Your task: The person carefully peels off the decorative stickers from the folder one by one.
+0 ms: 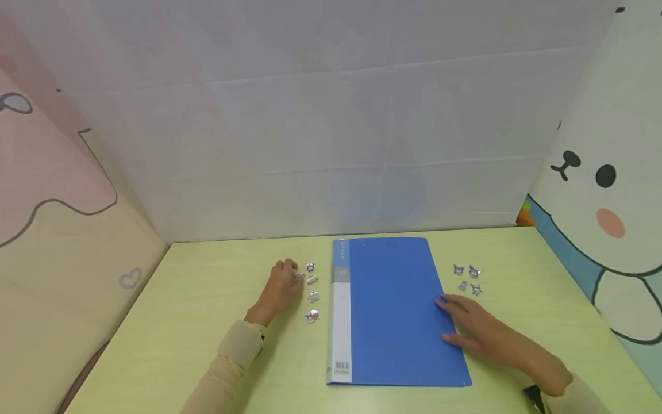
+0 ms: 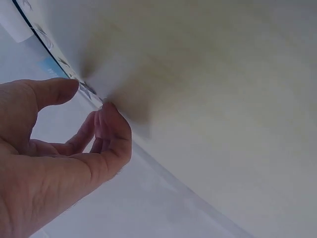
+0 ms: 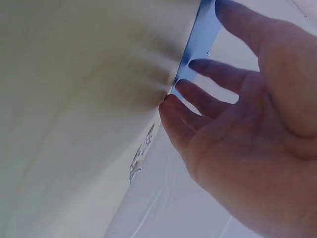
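A closed blue folder (image 1: pixel 395 310) with a white and light-blue spine lies on the table. To its left is a loose column of small shiny cartoon-shaped pieces (image 1: pixel 312 316). My left hand (image 1: pixel 279 287) is beside that column, fingers bent down at one small piece (image 1: pixel 298 276). In the left wrist view a gap shows between the thumb (image 2: pixel 62 91) and the bent fingers (image 2: pixel 114 126), with shiny bits beyond it. My right hand (image 1: pixel 481 333) has its fingers spread over the folder's right edge and holds nothing.
Several more shiny pieces (image 1: pixel 468 279) lie to the right of the folder, just beyond my right fingertips. The pale yellow table (image 1: pixel 207 316) meets a white sheet (image 1: pixel 310 144) at the back. Cartoon-printed panels (image 1: pixel 615 230) stand at both sides.
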`<control>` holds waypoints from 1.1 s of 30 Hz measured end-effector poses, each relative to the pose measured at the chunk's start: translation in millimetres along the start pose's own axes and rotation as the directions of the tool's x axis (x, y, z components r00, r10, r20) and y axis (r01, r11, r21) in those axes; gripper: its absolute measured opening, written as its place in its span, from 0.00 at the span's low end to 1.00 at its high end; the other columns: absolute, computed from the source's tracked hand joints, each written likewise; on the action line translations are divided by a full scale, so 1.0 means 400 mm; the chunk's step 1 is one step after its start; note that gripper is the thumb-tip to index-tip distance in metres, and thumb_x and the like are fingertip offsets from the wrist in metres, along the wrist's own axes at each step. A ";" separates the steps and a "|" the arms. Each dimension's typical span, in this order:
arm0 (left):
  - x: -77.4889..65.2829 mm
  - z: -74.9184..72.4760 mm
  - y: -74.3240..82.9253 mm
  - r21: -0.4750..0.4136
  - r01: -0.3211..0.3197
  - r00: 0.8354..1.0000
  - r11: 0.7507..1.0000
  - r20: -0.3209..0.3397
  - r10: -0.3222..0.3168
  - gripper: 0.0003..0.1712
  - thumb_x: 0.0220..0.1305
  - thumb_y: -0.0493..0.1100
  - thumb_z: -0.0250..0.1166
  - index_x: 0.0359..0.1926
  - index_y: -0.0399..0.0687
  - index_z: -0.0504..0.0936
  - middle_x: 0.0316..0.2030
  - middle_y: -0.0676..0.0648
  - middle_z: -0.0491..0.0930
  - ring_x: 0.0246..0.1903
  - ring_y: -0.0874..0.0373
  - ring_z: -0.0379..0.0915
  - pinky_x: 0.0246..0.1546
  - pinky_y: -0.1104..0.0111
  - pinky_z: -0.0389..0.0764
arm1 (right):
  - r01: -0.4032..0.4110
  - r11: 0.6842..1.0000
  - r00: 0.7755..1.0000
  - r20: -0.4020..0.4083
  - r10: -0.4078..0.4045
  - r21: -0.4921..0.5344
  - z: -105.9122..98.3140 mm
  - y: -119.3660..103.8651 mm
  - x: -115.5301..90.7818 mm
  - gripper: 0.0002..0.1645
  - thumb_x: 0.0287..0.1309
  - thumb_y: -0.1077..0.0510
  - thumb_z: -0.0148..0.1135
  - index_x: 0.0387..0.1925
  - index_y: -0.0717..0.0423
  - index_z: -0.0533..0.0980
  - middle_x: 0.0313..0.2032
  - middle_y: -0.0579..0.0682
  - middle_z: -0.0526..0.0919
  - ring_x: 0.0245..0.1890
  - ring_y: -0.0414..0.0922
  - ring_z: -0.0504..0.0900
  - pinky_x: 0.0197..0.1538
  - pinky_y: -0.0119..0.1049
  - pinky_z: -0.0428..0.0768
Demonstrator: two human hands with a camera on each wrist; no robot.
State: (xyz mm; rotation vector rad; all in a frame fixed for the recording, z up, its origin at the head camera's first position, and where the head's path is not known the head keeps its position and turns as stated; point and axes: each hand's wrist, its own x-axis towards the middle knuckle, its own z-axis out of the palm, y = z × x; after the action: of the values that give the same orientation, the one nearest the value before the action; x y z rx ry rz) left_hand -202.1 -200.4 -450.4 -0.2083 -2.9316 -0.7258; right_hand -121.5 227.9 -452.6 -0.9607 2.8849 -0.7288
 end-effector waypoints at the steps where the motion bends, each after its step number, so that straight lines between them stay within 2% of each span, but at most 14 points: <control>1: -0.002 0.000 0.004 -0.006 0.003 1.000 1.000 -0.001 -0.003 0.15 0.64 0.38 0.59 0.47 0.32 0.71 0.38 0.38 0.70 0.39 0.46 0.67 0.39 0.56 0.74 | -0.014 0.999 1.000 0.006 0.014 0.029 -0.004 -0.002 0.001 0.39 0.62 0.42 0.57 0.66 0.61 0.64 0.64 0.58 0.65 0.64 0.56 0.64 0.59 0.55 0.67; 6: -0.013 -0.002 0.029 -0.063 0.021 1.000 0.998 -0.002 -0.022 0.16 0.63 0.38 0.60 0.49 0.33 0.71 0.41 0.37 0.69 0.40 0.47 0.68 0.41 0.57 0.75 | -0.093 0.982 0.996 0.019 0.092 0.162 -0.019 -0.014 0.003 0.43 0.62 0.42 0.57 0.67 0.64 0.56 0.65 0.62 0.62 0.65 0.61 0.60 0.60 0.60 0.62; 7: -0.014 -0.001 0.034 -0.073 0.022 1.000 0.997 0.000 -0.022 0.17 0.63 0.39 0.60 0.49 0.33 0.71 0.41 0.37 0.69 0.40 0.47 0.68 0.41 0.57 0.76 | -0.106 0.979 0.994 0.023 0.104 0.176 -0.020 -0.014 0.004 0.44 0.62 0.42 0.57 0.68 0.64 0.55 0.66 0.62 0.61 0.65 0.61 0.59 0.63 0.57 0.62; 14: -0.026 0.015 0.056 -0.068 -0.030 1.000 0.997 -0.007 0.030 0.18 0.63 0.40 0.62 0.48 0.31 0.72 0.39 0.38 0.70 0.39 0.48 0.70 0.39 0.59 0.76 | -0.147 0.967 0.989 0.025 0.145 0.208 -0.017 -0.018 0.013 0.47 0.60 0.39 0.58 0.69 0.62 0.52 0.67 0.61 0.59 0.67 0.60 0.57 0.64 0.52 0.61; 16: -0.030 0.020 0.062 -0.066 -0.040 0.999 0.997 -0.005 0.040 0.18 0.64 0.41 0.61 0.48 0.31 0.72 0.39 0.38 0.70 0.39 0.49 0.71 0.39 0.60 0.76 | -0.140 0.965 0.990 0.015 0.140 0.222 -0.016 -0.020 0.014 0.47 0.60 0.39 0.58 0.69 0.61 0.53 0.67 0.61 0.60 0.66 0.60 0.58 0.67 0.39 0.59; 20: -0.042 0.026 0.075 -0.067 -0.078 0.997 0.995 0.004 0.078 0.17 0.64 0.40 0.61 0.47 0.31 0.74 0.38 0.39 0.71 0.39 0.49 0.71 0.39 0.59 0.76 | -0.120 0.965 0.992 -0.001 0.124 0.235 -0.014 -0.026 0.015 0.46 0.61 0.41 0.59 0.69 0.63 0.54 0.66 0.62 0.60 0.66 0.61 0.58 0.67 0.43 0.59; 23: -0.051 0.029 0.084 -0.065 -0.097 0.995 0.993 0.024 0.099 0.16 0.64 0.41 0.61 0.46 0.32 0.75 0.38 0.40 0.72 0.38 0.50 0.71 0.39 0.59 0.76 | -0.130 0.960 0.991 0.021 0.129 0.249 -0.014 -0.033 0.017 0.46 0.61 0.41 0.58 0.68 0.64 0.54 0.66 0.64 0.60 0.66 0.63 0.58 0.61 0.61 0.60; 28: -0.062 0.034 0.097 -0.071 -0.111 0.991 0.991 0.060 0.116 0.15 0.65 0.42 0.62 0.45 0.33 0.76 0.37 0.42 0.72 0.35 0.55 0.67 0.36 0.63 0.75 | -0.158 0.945 0.987 0.067 0.145 0.286 -0.011 -0.039 0.018 0.46 0.61 0.40 0.57 0.68 0.63 0.54 0.67 0.63 0.59 0.67 0.62 0.57 0.62 0.60 0.60; 33: -0.066 0.046 0.107 -0.054 -0.176 0.984 0.983 0.027 0.178 0.15 0.62 0.41 0.64 0.43 0.31 0.77 0.34 0.42 0.70 0.32 0.55 0.63 0.33 0.64 0.72 | -0.141 0.947 0.990 0.064 0.128 0.290 -0.005 -0.042 0.018 0.45 0.61 0.40 0.57 0.68 0.63 0.55 0.67 0.62 0.60 0.67 0.61 0.58 0.61 0.60 0.60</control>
State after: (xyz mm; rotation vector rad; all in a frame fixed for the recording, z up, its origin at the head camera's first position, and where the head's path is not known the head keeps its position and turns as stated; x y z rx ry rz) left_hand -170.7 -157.1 -450.8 -0.4825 -2.8776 -0.7769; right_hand -118.4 212.9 -442.5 -0.7265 2.6658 -1.0704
